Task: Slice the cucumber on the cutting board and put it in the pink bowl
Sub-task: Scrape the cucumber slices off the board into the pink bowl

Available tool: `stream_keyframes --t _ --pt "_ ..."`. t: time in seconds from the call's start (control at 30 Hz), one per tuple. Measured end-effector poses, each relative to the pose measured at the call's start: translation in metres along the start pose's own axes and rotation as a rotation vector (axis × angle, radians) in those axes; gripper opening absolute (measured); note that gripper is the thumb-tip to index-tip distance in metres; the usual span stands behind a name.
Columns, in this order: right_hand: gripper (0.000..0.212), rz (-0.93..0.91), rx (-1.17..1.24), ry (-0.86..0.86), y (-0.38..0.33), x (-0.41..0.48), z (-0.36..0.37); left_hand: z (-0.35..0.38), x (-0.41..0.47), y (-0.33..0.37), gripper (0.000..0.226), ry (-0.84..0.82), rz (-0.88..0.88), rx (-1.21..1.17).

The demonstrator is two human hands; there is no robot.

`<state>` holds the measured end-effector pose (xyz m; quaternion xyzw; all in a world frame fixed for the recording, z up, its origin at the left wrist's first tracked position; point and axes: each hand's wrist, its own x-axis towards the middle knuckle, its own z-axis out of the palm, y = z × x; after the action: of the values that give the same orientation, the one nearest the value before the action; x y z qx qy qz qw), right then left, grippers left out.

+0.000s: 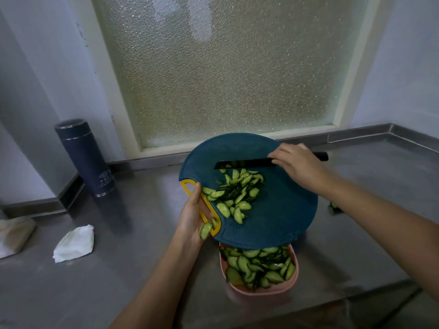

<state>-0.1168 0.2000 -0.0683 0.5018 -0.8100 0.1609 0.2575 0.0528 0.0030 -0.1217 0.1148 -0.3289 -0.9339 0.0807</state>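
1 slice hangs at the yellow handle, beside the pink bowl, not over it. Risk: it drops onto the counter. Left hand grips that handle, with the cutting board tilted above the bowl. Right hand grasps the knife, blade behind the remaining cucumber slices. A hard sweep could scatter them.

board over bowl | slices on board, below knife | flask, tissue left on tabletop
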Motion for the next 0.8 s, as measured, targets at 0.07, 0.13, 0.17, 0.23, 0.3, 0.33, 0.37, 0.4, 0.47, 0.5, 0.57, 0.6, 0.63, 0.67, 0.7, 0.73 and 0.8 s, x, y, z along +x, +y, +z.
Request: stream_keyframes --t 0.07,0.13,0.17,0.23,0.3,0.33,0.37,0.4,0.47,0.5,0.57,0.6,0.63,0.67,0.7,0.73,0.8 --pt "0.028 0.017 -0.002 -0.01 0.001 -0.008 -0.002 0.002 -0.001 -0.003 0.044 -0.013 -0.006 -0.004" --pt "0.028 0.033 -0.01 -0.003 0.002 -0.015 -0.006 0.006 -0.003 -0.007 0.045 -0.029 -0.019 -0.002" --pt "0.027 0.033 -0.018 -0.001 0.003 -0.018 -0.008 0.008 -0.003 -0.009 0.046 -0.032 -0.023 -0.004" --pt "0.021 0.035 -0.032 -0.003 0.003 -0.022 -0.011 0.013 -0.005 -0.011 0.046 -0.029 -0.02 -0.009" --pt "0.022 0.039 -0.038 0.003 0.003 -0.025 -0.014 0.017 -0.005 -0.013 0.047 -0.031 -0.02 -0.017" --pt "0.027 0.042 -0.036 0.005 0.003 -0.025 -0.016 0.019 -0.006 -0.013 0.047 -0.028 -0.021 -0.022" --pt "0.033 0.038 -0.033 0.008 0.003 -0.026 -0.018 0.021 -0.006 -0.013 0.048 -0.02 -0.02 -0.025" --pt "0.038 0.033 -0.028 0.011 0.003 -0.027 -0.021 0.023 -0.006 -0.014 0.048 -0.017 -0.019 -0.023" --pt "0.04 0.021 -0.027 0.023 0.003 -0.028 -0.027 0.029 -0.009 -0.015 0.049 -0.02 -0.011 -0.002" --pt "0.039 0.013 -0.031 0.034 0.003 -0.029 -0.029 0.032 -0.01 -0.016 0.05 -0.022 -0.011 0.005" --pt "0.037 0.009 -0.039 0.038 0.004 -0.031 -0.035 0.037 -0.012 -0.019 0.051 -0.016 -0.006 0.031" --pt "0.035 0.011 -0.04 0.034 0.004 -0.032 -0.038 0.039 -0.013 -0.022 0.051 -0.001 0.002 0.055" --pt "0.033 0.015 -0.037 0.029 0.005 -0.033 -0.04 0.039 -0.013 -0.024 0.052 0.02 0.007 0.074" --pt "0.033 0.017 -0.032 0.025 0.005 -0.033 -0.042 0.04 -0.013 -0.026 0.054 0.038 0.006 0.086" --pt "0.035 0.017 -0.031 0.023 0.006 -0.034 -0.043 0.04 -0.012 -0.028 0.056 0.049 0.004 0.096" --pt "0.036 0.017 -0.035 0.025 0.006 -0.035 -0.044 0.04 -0.012 -0.03 0.057 0.058 0.007 0.105" --pt "0.03 0.023 -0.047 0.031 0.007 -0.038 -0.045 0.04 -0.013 -0.032 0.055 0.049 0.014 0.106"
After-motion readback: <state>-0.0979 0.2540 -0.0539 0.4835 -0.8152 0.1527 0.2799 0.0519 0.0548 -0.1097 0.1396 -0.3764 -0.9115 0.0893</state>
